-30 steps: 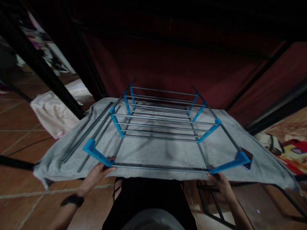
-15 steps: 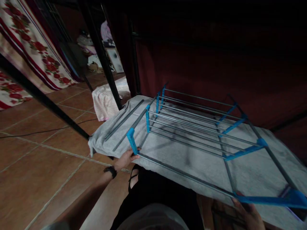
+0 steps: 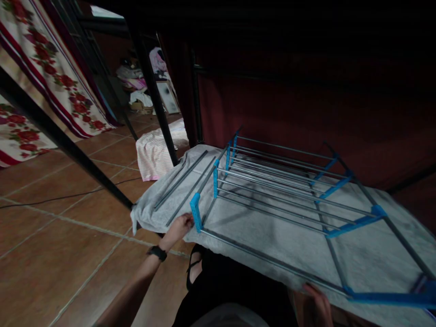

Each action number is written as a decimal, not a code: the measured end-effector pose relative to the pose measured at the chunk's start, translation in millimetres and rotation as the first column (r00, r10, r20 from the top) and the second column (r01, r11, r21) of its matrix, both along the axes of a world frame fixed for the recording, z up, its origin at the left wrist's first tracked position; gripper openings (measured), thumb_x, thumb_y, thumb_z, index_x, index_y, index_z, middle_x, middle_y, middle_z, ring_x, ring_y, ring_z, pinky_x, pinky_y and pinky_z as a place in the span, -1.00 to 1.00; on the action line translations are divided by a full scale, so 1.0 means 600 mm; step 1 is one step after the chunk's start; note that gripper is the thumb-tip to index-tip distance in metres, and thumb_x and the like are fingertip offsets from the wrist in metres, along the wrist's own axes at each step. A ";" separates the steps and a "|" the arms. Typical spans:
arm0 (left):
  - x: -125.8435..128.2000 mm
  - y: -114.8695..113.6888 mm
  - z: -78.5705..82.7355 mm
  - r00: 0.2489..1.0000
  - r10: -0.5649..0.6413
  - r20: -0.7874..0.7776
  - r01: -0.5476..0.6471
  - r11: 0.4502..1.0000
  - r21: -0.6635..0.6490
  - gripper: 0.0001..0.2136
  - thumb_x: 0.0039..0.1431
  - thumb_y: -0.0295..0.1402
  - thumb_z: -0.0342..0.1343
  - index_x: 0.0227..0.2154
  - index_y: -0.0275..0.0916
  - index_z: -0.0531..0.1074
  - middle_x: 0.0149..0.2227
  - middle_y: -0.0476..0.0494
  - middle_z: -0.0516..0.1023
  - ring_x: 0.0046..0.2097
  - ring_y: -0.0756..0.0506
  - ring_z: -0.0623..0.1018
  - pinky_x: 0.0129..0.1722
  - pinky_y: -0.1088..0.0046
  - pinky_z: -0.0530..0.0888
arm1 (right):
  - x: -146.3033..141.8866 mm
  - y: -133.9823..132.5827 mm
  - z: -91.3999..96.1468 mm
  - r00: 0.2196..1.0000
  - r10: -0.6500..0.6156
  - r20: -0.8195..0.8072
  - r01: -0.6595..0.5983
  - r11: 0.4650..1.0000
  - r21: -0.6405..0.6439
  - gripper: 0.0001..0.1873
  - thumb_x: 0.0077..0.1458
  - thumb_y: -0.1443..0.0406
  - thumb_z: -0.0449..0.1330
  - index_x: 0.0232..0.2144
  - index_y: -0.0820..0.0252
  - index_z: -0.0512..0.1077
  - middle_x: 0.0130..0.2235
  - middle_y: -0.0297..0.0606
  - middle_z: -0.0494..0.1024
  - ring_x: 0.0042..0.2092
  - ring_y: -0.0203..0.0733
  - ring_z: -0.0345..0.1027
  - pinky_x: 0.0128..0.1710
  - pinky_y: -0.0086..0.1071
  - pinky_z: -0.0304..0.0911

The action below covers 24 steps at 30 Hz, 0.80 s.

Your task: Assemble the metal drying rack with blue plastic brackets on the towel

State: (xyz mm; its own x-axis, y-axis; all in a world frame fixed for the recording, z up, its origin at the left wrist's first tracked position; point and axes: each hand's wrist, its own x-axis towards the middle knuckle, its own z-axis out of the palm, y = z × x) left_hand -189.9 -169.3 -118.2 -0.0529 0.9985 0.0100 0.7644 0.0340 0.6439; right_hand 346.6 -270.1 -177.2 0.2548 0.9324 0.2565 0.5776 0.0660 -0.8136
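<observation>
A rack frame [image 3: 272, 256] of grey metal tubes with blue plastic joints lies on a grey cloth-covered surface. My left hand [image 3: 180, 227], a dark band on its wrist, is beside the blue front-left corner joint [image 3: 195, 211]. Its fingers are curled in; what lies between them, if anything, is hidden. At the front edge, below the long front tube, my right hand [image 3: 317, 302] is smeared by motion, short of the blue front-right joint [image 3: 384, 298]. Two loose grey tubes, a left one [image 3: 180, 180] and a right one [image 3: 190, 191], lie left of the frame.
Black metal posts [image 3: 64, 141] rise at the left and a dark red cloth [image 3: 289, 109] hangs behind. A striped cloth [image 3: 155, 154] covers something low on the tiled floor [image 3: 85, 245]. A dark cable [image 3: 68, 196] crosses the tiles. A floral curtain [image 3: 47, 68] hangs far left.
My left hand has come off the front-left joint to its left side. My right hand has slid leftward, away from the front-right joint. The whole view has shifted slightly.
</observation>
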 end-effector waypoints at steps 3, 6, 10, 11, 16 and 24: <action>-0.026 0.007 0.007 0.950 0.242 -0.195 -0.218 0.966 0.138 -0.66 0.18 -0.43 -0.10 -0.05 -0.38 0.44 -0.08 -0.36 0.47 -0.04 -0.23 0.47 0.01 0.24 0.38 | -0.054 0.031 0.004 0.982 0.149 0.112 -0.159 0.983 0.090 -0.63 0.18 0.04 0.05 -0.17 0.12 0.48 -0.01 -0.04 0.47 0.04 0.07 0.37 0.05 0.00 0.29; -0.042 0.007 -0.005 0.788 0.414 -0.455 -0.365 0.910 0.196 -0.58 0.21 -0.38 -0.08 0.09 -0.42 0.35 -0.05 -0.42 0.42 -0.02 -0.29 0.45 -0.02 0.18 0.39 | -0.097 0.064 0.015 0.956 0.227 0.185 -0.248 0.964 0.100 -0.67 0.24 0.20 -0.02 -0.06 0.10 0.44 0.08 -0.08 0.42 0.13 0.03 0.30 0.14 0.02 0.23; -0.050 0.008 -0.018 0.730 0.330 -0.598 -0.339 0.935 0.102 -0.62 0.25 -0.40 -0.15 0.06 -0.37 0.37 -0.05 -0.40 0.42 0.00 -0.30 0.44 -0.10 0.22 0.40 | -0.135 0.088 0.014 0.948 0.254 0.190 -0.272 0.959 0.078 -0.65 0.22 0.29 -0.03 -0.01 0.06 0.42 0.10 -0.13 0.41 0.16 0.00 0.29 0.14 0.00 0.26; -0.051 0.010 -0.016 0.732 0.307 -0.608 -0.326 0.942 0.084 -0.62 0.25 -0.42 -0.17 0.05 -0.37 0.36 -0.04 -0.41 0.42 0.01 -0.30 0.43 -0.11 0.22 0.40 | -0.141 0.090 0.010 0.946 0.260 0.193 -0.278 0.957 0.077 -0.64 0.22 0.30 -0.03 -0.01 0.05 0.42 0.10 -0.14 0.42 0.16 -0.01 0.30 0.14 -0.01 0.27; -0.060 0.024 0.016 0.792 0.330 -0.514 -0.396 0.918 -0.022 -0.69 0.17 -0.42 -0.10 -0.05 -0.41 0.33 -0.08 -0.45 0.47 -0.03 -0.29 0.47 -0.17 0.27 0.39 | -0.149 0.090 -0.021 0.920 0.291 0.264 -0.331 0.936 0.120 -0.61 0.19 0.37 -0.04 -0.01 0.05 0.44 0.10 -0.14 0.43 0.14 -0.03 0.34 0.12 -0.04 0.31; -0.070 -0.024 0.021 0.751 0.647 0.131 -0.651 0.759 -0.012 -0.58 0.04 0.03 0.02 -0.27 -0.28 0.37 -0.43 -0.15 0.46 -0.38 -0.16 0.46 -0.41 0.37 0.36 | -0.140 0.091 -0.022 0.872 0.333 0.359 -0.392 0.914 0.102 -0.59 0.21 0.41 -0.05 0.03 0.06 0.41 0.10 -0.13 0.45 0.14 -0.06 0.33 0.11 -0.07 0.33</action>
